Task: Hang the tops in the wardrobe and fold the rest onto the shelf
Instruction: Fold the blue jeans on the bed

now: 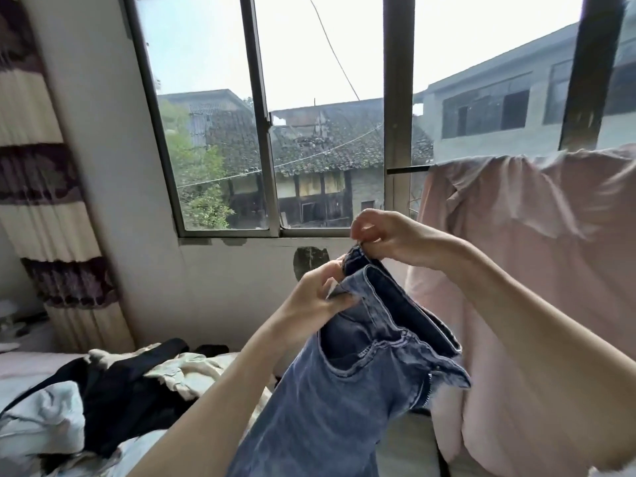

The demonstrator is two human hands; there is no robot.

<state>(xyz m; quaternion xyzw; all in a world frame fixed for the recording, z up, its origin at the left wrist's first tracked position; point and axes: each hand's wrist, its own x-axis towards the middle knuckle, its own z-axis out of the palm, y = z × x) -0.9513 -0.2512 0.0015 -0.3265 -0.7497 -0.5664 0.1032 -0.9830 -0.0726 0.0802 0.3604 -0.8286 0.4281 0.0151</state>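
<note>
Lying heaped on the bed [20, 368] under the window [265, 115] are clothes [113, 390]; both hands, left [318, 296] and right [389, 237], pinch the jeans [344, 390] waistband, held up.

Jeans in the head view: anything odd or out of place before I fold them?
The jeans look intact; both hands pinch the waistband, fly unzipped. Unsorted clothes lie heaped on the bed, and a pink sheet is draped over a rail by the window.
</note>
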